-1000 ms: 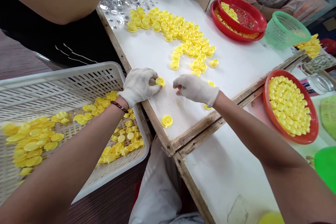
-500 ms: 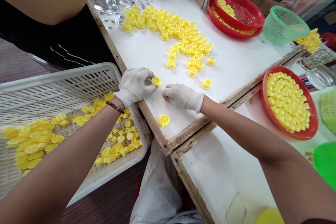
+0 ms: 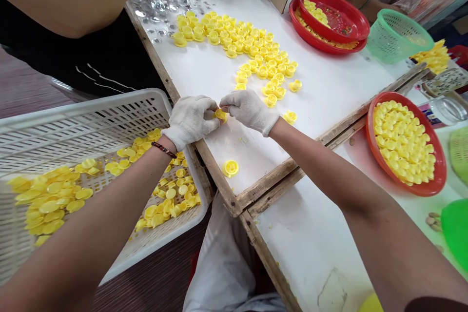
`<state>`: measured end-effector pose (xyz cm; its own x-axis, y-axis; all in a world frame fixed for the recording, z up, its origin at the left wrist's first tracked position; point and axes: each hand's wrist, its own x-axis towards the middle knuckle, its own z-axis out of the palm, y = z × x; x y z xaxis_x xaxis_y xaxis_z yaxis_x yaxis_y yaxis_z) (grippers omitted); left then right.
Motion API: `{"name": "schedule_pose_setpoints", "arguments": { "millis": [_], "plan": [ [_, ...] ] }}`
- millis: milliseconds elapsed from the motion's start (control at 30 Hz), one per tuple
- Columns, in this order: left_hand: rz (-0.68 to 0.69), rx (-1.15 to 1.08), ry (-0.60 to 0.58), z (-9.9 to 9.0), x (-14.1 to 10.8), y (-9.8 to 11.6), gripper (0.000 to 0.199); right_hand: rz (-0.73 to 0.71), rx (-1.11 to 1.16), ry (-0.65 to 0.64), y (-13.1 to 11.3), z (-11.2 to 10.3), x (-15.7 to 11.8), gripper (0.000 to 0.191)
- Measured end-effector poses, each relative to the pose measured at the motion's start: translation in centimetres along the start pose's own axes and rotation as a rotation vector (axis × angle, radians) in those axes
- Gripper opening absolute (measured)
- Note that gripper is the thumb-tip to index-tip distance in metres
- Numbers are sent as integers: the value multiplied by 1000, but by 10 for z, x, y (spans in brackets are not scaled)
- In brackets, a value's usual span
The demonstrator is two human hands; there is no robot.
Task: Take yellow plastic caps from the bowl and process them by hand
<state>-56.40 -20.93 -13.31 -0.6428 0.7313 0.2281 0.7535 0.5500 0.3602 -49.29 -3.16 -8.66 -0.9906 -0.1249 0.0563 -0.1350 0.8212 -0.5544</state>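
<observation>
Both my hands wear white knit gloves. My left hand (image 3: 194,119), at the table's left edge, pinches a small round yellow plastic cup (image 3: 220,115) between thumb and fingers. Just to the right, my right hand (image 3: 249,109) has its thumb and fingertips pressed together against the top of this cup; anything between them is too small to make out. A single yellow plastic piece (image 3: 230,168) lies nearer me on the white table. Beyond my hands spreads a large group of yellow cup-shaped pieces (image 3: 261,58).
A white crate (image 3: 139,100) with flat yellow pieces stands left. Clear discs (image 3: 161,5) lie at the back, near a co-worker's arm (image 3: 84,0). Red trays (image 3: 361,29), a green basket (image 3: 398,34) and a red bowl (image 3: 440,175) are right. A wooden edge (image 3: 270,180) borders the table.
My right hand has moved up and left, from resting low on the table to touching the cup in my left hand. The left hand keeps its hold.
</observation>
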Motion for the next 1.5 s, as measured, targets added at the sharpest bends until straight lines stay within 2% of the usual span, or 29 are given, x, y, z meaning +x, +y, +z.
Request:
{"name": "schedule_pose_setpoints", "arguments": {
  "millis": [67,133,233,333,500,633,733,867,1000,1067,1167,1267,1433,1500],
  "plan": [
    [-9,-6,8,1,0,0,29,-27,-33,-16,5,-5,-15,21],
    [-22,-2,8,0,0,1,29,-28,-52,-111,10,-8,-34,16],
    [-32,8,-5,0,0,2,28,-33,-37,-238,16,-5,-56,18],
    [-33,11,-7,0,0,2,28,-71,3,-202,20,7,-62,16],
    [-9,8,9,2,0,0,29,-99,-102,-151,18,19,-48,18],
    [1,35,-4,0,0,0,28,-89,-79,20,9,20,-20,16],
    [9,31,-13,-1,0,0,27,-56,-70,55,6,19,-4,20],
    [-11,-6,1,1,0,-1,27,-117,2,54,10,13,-17,24],
    [-38,-47,3,2,0,-1,29,-219,14,-173,10,17,-49,13],
    [-46,-45,-7,2,0,0,29,-259,-51,-200,9,25,-58,9],
    [-25,-15,11,2,0,0,30,-273,-150,-158,9,39,-58,10],
    [-9,14,22,2,0,0,30,-262,-202,-142,10,44,-50,10],
    [48,22,23,2,0,-3,31,-150,-71,34,2,28,-27,21],
    [51,25,24,2,0,-3,32,-103,-28,52,-5,17,-24,24]
  ]
}}
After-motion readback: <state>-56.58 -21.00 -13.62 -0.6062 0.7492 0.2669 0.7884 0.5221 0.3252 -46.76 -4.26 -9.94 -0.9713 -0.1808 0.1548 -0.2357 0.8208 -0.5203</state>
